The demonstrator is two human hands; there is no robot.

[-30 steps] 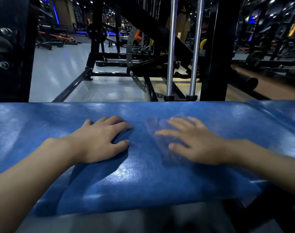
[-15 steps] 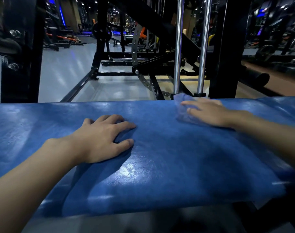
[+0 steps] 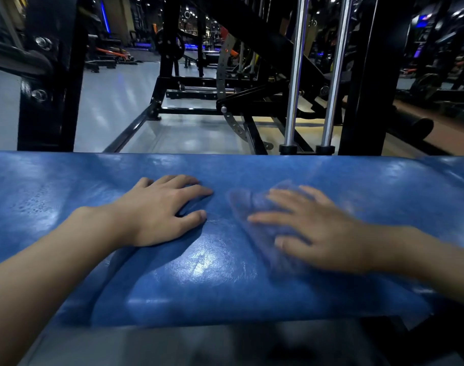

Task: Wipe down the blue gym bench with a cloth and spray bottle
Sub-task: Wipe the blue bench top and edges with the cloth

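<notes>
The blue gym bench (image 3: 80,180) runs across the whole view, its padded top glossy with reflections. My left hand (image 3: 159,210) lies flat on the pad near the middle, fingers apart, holding nothing. To its right, my right hand (image 3: 312,231) presses flat on a blue cloth (image 3: 254,215) that lies on the pad; both are blurred by motion. The cloth shows under and to the left of the fingers. No spray bottle is in view.
Behind the bench stands a black weight machine frame (image 3: 363,75) with two chrome guide rods (image 3: 294,75). A black post (image 3: 48,75) rises at the back left. Grey gym floor (image 3: 114,101) and more machines lie beyond.
My right hand has slid the cloth from the bench's far edge back toward me, to the middle of the pad. My left hand has stayed in place.
</notes>
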